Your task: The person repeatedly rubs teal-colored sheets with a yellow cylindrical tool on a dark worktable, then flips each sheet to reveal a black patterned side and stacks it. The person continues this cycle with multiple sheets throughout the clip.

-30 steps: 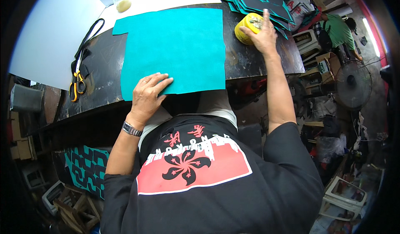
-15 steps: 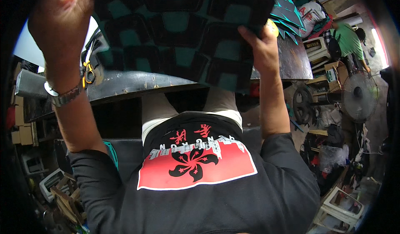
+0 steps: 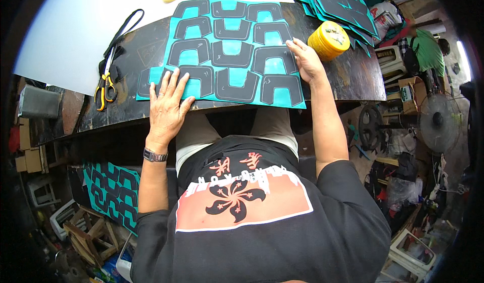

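A teal sheet (image 3: 232, 56) covered with several black U-shaped pieces lies flat on the dark table (image 3: 146, 109). My left hand (image 3: 169, 101) rests on the sheet's near left part, fingers spread and flat, with a watch on the wrist. Along the right edge of the sheet, my right hand (image 3: 308, 64) touches it with its fingers stretched out; its thumb is hard to make out. Just beyond the right hand stands a yellow round tub (image 3: 328, 41).
Yellow-handled scissors (image 3: 105, 89) and a black strap (image 3: 123, 28) lie left of the sheet, by a large white sheet (image 3: 65, 41). Stacked teal-and-black sheets (image 3: 338, 3) sit far right. Another patterned sheet (image 3: 113, 192) is low at left. A fan (image 3: 437, 116) stands right, near a person in green (image 3: 427, 48).
The sheet, held up before me half a second ago, now lies flat on the table. Both hands have come down with it, and the left has moved right onto its surface.
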`<state>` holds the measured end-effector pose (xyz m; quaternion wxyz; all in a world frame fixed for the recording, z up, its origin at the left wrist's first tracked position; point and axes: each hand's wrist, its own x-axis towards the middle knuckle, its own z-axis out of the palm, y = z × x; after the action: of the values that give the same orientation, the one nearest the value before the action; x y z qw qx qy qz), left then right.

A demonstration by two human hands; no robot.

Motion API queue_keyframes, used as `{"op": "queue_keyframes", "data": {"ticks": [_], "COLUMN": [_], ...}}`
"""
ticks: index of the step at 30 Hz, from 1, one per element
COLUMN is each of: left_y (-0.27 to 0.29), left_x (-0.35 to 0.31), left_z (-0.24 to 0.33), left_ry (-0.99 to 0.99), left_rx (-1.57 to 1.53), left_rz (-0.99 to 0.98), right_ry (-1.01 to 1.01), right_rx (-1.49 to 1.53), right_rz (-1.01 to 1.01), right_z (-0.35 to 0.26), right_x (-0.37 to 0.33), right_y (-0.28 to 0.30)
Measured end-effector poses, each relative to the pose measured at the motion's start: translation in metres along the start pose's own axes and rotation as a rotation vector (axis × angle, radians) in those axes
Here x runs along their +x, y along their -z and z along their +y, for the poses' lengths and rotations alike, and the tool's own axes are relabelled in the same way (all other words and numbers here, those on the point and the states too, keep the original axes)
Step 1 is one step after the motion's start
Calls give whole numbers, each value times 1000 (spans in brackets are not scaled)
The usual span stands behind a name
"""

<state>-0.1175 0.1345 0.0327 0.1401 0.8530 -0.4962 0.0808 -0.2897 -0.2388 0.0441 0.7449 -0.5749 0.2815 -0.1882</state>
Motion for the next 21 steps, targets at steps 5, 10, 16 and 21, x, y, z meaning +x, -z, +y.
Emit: {"op": "queue_keyframes", "data": {"ticks": [5, 10, 16, 21], "left_y": [1, 6, 13, 4], "left_x": [2, 3, 3, 1], "left_z": [4, 7, 4, 6], "left_ry": [35, 37, 134, 160], "left_rx": [3, -23, -363, -301], "left_rz": [7, 8, 274, 251], "right_ry": [-121, -71, 356, 651], "right_rx": [44, 37, 37, 265], "right_rz": [-145, -152, 161, 310], "right_z": [-9, -11, -70, -160], "right_x": [-10, -16, -29, -25], "right_y": [0, -20, 1, 72]}}
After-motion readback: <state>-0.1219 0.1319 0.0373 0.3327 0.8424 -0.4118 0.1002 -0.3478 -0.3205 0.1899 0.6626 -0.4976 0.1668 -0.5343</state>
